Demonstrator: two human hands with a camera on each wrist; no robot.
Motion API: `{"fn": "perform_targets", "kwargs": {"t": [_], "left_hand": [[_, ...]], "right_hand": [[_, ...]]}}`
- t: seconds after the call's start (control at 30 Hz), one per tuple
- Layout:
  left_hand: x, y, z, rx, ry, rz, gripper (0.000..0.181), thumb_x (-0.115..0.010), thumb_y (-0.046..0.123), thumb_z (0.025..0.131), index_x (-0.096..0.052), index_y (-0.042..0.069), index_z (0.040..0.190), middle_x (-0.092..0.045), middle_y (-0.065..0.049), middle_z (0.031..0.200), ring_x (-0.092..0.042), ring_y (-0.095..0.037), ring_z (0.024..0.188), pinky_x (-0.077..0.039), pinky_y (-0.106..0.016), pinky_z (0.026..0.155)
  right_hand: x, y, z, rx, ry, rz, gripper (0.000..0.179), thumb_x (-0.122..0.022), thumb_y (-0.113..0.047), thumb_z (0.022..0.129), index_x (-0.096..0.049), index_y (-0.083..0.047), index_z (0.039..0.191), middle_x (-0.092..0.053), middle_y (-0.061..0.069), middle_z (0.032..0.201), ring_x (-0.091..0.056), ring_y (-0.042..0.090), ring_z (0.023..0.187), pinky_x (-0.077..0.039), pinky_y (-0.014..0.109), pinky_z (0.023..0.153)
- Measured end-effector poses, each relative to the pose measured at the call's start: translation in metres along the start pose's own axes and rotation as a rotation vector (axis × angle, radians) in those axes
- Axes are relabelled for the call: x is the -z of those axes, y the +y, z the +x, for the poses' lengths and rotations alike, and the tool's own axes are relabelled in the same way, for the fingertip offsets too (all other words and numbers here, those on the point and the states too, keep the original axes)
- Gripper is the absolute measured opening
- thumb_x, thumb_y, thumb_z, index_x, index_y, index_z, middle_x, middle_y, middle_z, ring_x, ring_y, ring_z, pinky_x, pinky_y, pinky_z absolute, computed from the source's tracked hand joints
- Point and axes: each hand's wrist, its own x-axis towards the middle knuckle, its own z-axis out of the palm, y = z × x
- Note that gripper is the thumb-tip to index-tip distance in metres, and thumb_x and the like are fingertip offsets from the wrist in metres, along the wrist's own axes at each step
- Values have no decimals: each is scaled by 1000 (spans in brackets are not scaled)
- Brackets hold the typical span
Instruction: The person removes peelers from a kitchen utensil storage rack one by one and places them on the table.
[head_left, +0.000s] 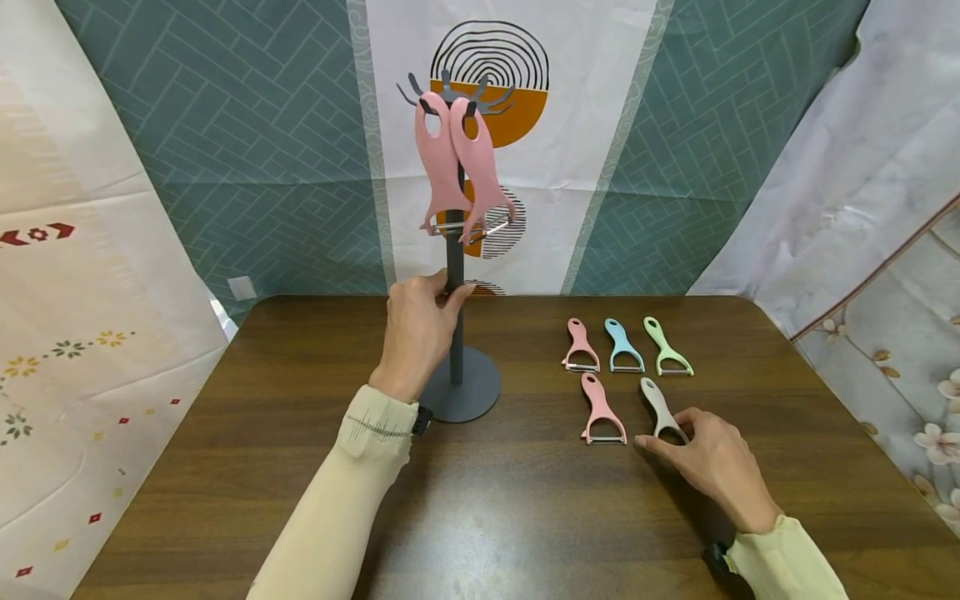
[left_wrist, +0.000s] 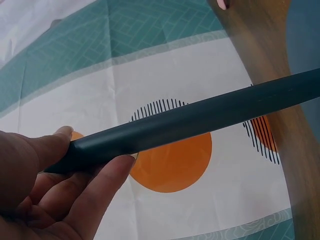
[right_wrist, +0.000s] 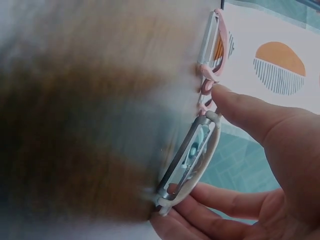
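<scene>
My left hand [head_left: 418, 333] grips the dark pole [left_wrist: 165, 122] of a hook stand between thumb and fingers, above its round base [head_left: 480, 387]. Two pink peelers [head_left: 435, 162] hang by their handle holes from the stand's hooks [head_left: 486, 82]. At the right, my right hand [head_left: 712, 454] is over the table at a light grey peeler [head_left: 658, 406]. Its thumb and fingers are spread to either side of the peeler's blade end; fingertips are right at one end of the frame [right_wrist: 212, 150], while the thumb tip stands a little off the other.
Left of the grey peeler lies a pink peeler [head_left: 598, 408]. Behind them are another pink peeler [head_left: 578, 337], a blue peeler [head_left: 619, 337] and a green peeler [head_left: 660, 337] in a row. Patterned cloth [head_left: 247, 108] hangs behind the brown table [head_left: 300, 417].
</scene>
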Motion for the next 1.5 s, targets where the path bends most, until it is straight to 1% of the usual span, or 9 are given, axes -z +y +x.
{"fn": "perform_targets", "kwargs": {"t": [0.17,0.27,0.5,0.67,0.8,0.97,1.13,1.33,1.5], "left_hand": [[0,0,0,2,1,-1,25,-71,31,97,-78,8,91,-73,-8,72,-64,-21,61,-44,-31,54],[0,0,0,9,-3,-2,25,-71,31,97,-78,7,92,-72,-8,71,-62,-21,60,-43,-31,54],[1,1,0,13,-5,3,25,-71,31,97,-78,8,91,-71,-7,70,-62,-21,61,-43,-31,54],[1,1,-1,12,-6,-10,26,-71,31,97,-78,7,93,-73,-8,72,-63,-21,62,-43,-31,55],[1,1,0,10,-1,8,25,-71,31,97,-78,7,91,-72,-8,72,-63,-21,62,-43,-31,55],[2,1,1,11,-2,17,23,-72,30,97,-78,8,92,-72,-8,71,-62,-21,62,-43,-31,54],[1,2,1,6,-13,10,25,-72,30,97,-78,6,91,-70,-8,70,-59,-21,60,-42,-31,54],[0,2,0,19,-16,0,25,-72,30,97,-78,6,91,-72,-8,71,-61,-21,61,-43,-32,54],[0,1,0,23,-21,2,24,-72,29,97,-78,6,91,-72,-8,72,-62,-22,61,-44,-32,55]], "right_hand": [[1,1,1,-11,-8,-20,86,-73,-76,76,-67,0,116,-72,24,110,-68,37,89,-50,50,65],[1,0,0,-18,-6,-25,88,-73,-77,76,-67,1,117,-71,25,114,-68,39,92,-51,52,66],[1,-2,2,-31,-1,-39,86,-74,-76,75,-68,1,113,-71,22,107,-65,31,83,-49,47,61],[1,-3,4,-37,-7,-51,86,-75,-74,75,-68,3,112,-71,24,108,-65,32,83,-49,47,61],[1,-4,4,-28,-8,-55,87,-74,-75,76,-67,3,113,-70,25,108,-64,31,82,-49,46,60],[1,-4,5,-17,-6,-54,87,-72,-76,77,-67,3,112,-70,22,101,-59,26,76,-44,39,56],[1,-6,5,-18,-4,-53,82,-73,-75,77,-67,1,107,-67,16,92,-56,24,74,-40,36,53],[0,-7,6,-12,-2,-51,77,-73,-75,76,-67,-3,101,-61,10,84,-52,22,70,-37,34,49],[-1,-9,8,9,4,-58,69,-74,-73,78,-65,-6,91,-52,6,76,-47,20,68,-32,34,48]]}}
